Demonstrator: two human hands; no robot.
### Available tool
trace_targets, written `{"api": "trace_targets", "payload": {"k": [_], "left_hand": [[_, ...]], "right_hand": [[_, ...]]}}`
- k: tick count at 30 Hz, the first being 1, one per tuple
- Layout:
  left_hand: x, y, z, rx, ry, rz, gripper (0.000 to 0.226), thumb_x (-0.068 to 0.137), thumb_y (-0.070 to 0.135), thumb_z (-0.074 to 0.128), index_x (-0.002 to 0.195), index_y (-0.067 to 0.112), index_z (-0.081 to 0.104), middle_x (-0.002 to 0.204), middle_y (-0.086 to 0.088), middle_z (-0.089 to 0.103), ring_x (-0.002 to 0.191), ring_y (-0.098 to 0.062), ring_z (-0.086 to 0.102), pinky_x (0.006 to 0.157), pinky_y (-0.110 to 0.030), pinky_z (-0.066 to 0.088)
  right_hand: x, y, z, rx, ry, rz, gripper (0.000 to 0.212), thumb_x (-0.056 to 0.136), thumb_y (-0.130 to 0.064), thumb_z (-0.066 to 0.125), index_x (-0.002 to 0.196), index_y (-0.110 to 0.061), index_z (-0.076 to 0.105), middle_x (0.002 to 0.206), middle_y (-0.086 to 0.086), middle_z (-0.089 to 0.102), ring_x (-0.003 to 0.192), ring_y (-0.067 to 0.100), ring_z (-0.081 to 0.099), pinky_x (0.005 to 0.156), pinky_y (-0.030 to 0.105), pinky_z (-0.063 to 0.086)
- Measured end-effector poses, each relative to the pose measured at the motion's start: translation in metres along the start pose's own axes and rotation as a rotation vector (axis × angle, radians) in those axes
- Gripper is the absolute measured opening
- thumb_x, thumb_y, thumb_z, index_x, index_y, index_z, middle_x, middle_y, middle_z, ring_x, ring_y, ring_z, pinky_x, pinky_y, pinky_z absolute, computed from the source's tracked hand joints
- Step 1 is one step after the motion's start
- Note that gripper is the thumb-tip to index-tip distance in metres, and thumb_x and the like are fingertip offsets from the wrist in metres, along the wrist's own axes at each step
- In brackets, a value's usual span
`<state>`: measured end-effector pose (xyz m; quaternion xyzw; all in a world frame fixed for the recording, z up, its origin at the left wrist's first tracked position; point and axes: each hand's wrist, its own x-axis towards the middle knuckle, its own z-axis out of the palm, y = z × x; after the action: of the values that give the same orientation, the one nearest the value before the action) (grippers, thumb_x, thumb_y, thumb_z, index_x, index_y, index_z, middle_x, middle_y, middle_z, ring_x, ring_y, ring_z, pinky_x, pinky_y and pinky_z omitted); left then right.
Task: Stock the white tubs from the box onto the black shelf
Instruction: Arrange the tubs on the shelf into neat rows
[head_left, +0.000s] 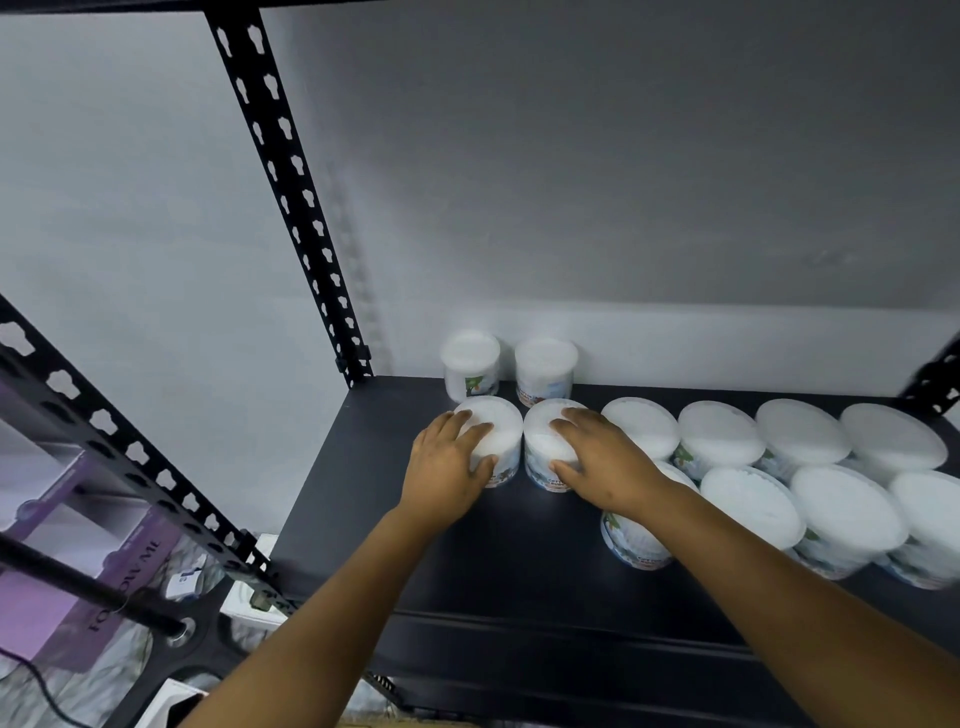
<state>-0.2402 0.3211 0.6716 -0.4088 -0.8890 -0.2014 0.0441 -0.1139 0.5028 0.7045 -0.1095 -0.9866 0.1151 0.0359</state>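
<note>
My left hand (448, 467) grips a white tub (501, 423) from above, fingers over its lid and thumb on its front. Right beside it, my right hand (602, 457) grips a second white tub (540, 447) the same way. Both tubs stand on the black shelf (363, 499), in the second row from the wall. Two more tubs (470, 364) (545, 366) stand behind them against the wall. Several tubs (719, 436) fill two rows to the right. The box is not in view.
A black perforated upright (291, 197) rises at the shelf's back left corner, another upright (130, 452) stands at the front left. Purple boxes (62, 582) and a cable lie on the floor at the left. Bare shelf surface (519, 561) lies in front of my hands.
</note>
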Motion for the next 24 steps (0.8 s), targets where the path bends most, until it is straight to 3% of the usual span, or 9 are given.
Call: {"api": "trace_targets", "payload": {"k": [4, 15, 22, 24], "left_hand": [[0.001, -0.002, 0.000, 0.021, 0.017, 0.007, 0.047, 0.087, 0.041, 0.061, 0.130, 0.021, 0.057, 0.140, -0.007, 0.049, 0.131, -0.029, 0.040, 0.109, -0.043, 0.029], [0.004, 0.002, -0.005, -0.046, 0.018, -0.009, 0.052, 0.089, 0.046, 0.055, 0.134, 0.022, 0.050, 0.145, -0.004, 0.041, 0.135, -0.023, 0.031, 0.113, -0.038, 0.023], [0.035, 0.002, -0.015, -0.077, 0.067, 0.008, 0.065, 0.083, 0.059, 0.036, 0.128, 0.017, 0.057, 0.135, -0.008, 0.053, 0.127, -0.029, 0.045, 0.107, -0.040, 0.034], [0.050, 0.001, -0.018, -0.076, 0.009, -0.035, 0.060, 0.087, 0.057, 0.040, 0.132, 0.018, 0.053, 0.141, -0.008, 0.048, 0.133, -0.027, 0.039, 0.111, -0.038, 0.028]], "right_hand": [[0.002, 0.001, -0.001, -0.019, -0.005, -0.003, 0.056, 0.090, -0.033, 0.057, 0.139, -0.012, 0.041, 0.149, 0.010, 0.035, 0.136, 0.027, 0.033, 0.111, 0.033, 0.028], [0.004, 0.003, 0.000, 0.038, 0.034, 0.016, 0.062, 0.088, -0.041, 0.058, 0.140, -0.014, 0.041, 0.149, 0.007, 0.036, 0.137, 0.023, 0.032, 0.112, 0.031, 0.026], [0.029, 0.000, -0.009, 0.130, 0.067, 0.102, 0.063, 0.093, -0.050, 0.047, 0.144, -0.016, 0.032, 0.151, 0.004, 0.032, 0.139, 0.021, 0.028, 0.112, 0.031, 0.023], [0.044, 0.000, -0.015, 0.143, 0.041, 0.157, 0.064, 0.093, -0.051, 0.045, 0.145, -0.016, 0.029, 0.153, 0.003, 0.028, 0.140, 0.021, 0.026, 0.112, 0.033, 0.024]]}}
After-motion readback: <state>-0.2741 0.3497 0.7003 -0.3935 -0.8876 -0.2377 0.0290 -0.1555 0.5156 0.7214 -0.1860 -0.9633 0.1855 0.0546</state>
